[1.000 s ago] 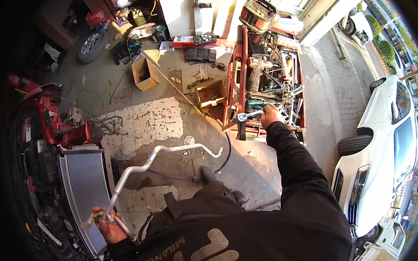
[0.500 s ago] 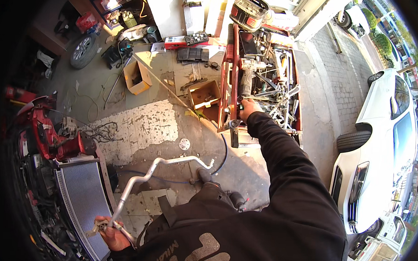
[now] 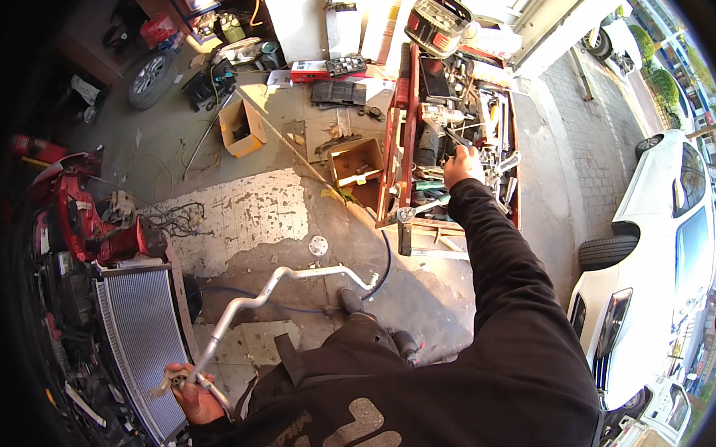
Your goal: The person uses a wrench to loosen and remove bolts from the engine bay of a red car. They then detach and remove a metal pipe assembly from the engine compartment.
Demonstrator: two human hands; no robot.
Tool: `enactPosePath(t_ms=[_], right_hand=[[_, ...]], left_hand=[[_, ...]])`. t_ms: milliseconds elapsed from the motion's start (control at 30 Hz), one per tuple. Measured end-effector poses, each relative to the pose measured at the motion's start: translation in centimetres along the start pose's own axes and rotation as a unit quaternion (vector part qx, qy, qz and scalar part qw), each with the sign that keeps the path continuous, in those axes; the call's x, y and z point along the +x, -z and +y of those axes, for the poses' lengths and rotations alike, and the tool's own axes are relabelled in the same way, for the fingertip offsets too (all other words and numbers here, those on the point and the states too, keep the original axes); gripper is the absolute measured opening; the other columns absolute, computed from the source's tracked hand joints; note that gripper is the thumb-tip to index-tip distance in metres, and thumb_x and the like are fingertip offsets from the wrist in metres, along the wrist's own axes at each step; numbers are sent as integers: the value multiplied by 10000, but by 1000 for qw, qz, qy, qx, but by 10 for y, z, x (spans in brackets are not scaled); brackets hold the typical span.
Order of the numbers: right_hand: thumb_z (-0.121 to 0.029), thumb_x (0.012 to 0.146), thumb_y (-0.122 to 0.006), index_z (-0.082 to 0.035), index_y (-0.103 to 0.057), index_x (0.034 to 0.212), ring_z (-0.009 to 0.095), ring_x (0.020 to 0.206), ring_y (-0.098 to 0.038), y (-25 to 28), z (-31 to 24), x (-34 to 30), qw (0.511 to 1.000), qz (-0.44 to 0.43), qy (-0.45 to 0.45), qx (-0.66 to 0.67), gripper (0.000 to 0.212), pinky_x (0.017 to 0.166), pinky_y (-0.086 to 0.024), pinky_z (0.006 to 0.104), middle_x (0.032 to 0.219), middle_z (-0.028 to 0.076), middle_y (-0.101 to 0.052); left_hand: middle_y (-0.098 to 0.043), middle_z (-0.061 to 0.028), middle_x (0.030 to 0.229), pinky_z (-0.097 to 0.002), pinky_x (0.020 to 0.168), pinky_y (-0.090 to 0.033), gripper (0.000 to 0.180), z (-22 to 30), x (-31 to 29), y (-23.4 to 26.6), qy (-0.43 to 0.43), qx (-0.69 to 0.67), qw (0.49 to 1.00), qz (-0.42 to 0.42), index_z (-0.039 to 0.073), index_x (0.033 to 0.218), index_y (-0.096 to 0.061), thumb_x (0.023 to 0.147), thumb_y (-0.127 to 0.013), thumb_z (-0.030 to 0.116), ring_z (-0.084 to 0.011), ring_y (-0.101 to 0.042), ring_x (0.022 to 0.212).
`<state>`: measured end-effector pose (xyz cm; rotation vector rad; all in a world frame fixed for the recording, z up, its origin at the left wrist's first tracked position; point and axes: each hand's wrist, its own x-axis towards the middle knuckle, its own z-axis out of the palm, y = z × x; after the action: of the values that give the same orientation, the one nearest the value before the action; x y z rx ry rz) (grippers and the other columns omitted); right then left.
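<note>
My left hand (image 3: 198,402) is closed around the lower end of a long, bent aluminium pipe (image 3: 247,302), beside the radiator (image 3: 142,318) of a car front at the left. The pipe slants up across the middle, above the floor and my legs. With my arm stretched out, my right hand (image 3: 463,166) is in the red tool chest (image 3: 388,165), among loose hand tools. Its fingers are bent together at a dark, slim tool handle (image 3: 456,137); what they grip is partly hidden. A power drill (image 3: 434,119) lies just left of it, and a ratchet wrench (image 3: 424,208) nearer me.
Two open cardboard boxes (image 3: 242,129) and a loose wheel (image 3: 152,79) stand on the floor at the far left. A blue hose (image 3: 388,265) runs near my feet. At the right is a white car (image 3: 652,252). A battery-like case (image 3: 437,23) sits behind the chest.
My right hand has moved from the near left corner of the tool chest farther in and to the right. The left hand keeps its hold on the pipe, nearly unmoved.
</note>
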<state>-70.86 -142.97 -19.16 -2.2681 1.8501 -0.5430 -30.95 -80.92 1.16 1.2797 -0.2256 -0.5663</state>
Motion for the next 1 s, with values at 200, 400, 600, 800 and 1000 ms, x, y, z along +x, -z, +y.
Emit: enactPosePath(t_ms=[200,400,600,800,1000], right_hand=[[-98,948,-689,-37,-685,1076,417,971,-658,7,-143,-81,942,-63,268,192,142,838,-556,497,1062,188,-659],[-30,932,-665,1,-675,1073,420,936,-654,10,-265,-169,851,-229,384,276,144,816,-551,475,1068,202,-646],[-50,908,-677,-32,-681,1123,412,918,-641,7,-364,-208,795,-271,489,235,216,816,-534,503,1056,191,-640],[-45,897,-707,-19,-686,1116,407,957,-668,31,-456,-275,741,-271,574,217,222,853,-555,475,1074,199,-666],[-24,895,-727,-8,-689,1119,357,851,-675,55,-528,-365,651,-276,664,243,228,741,-573,437,1069,175,-679]], left_hand=[[-618,-30,986,-321,780,-570,535,0,-22,11,23,11,997,67,147,1227,-555,772,-803,11,-165,-626,865],[-632,-19,1006,-304,803,-524,654,5,-68,49,-2,-1,994,109,153,1233,-563,711,-950,78,-148,-628,935],[-631,-16,1013,-306,825,-517,655,1,-136,105,-46,-55,976,204,146,1230,-565,709,-958,84,-145,-620,937],[-633,-33,1033,-285,767,-527,641,-5,-198,169,-99,-82,948,290,134,1232,-573,706,-933,71,-151,-625,938],[-632,-6,1023,-275,774,-513,641,-2,-245,221,-99,-39,945,309,128,1231,-565,711,-938,87,-115,-611,922]])
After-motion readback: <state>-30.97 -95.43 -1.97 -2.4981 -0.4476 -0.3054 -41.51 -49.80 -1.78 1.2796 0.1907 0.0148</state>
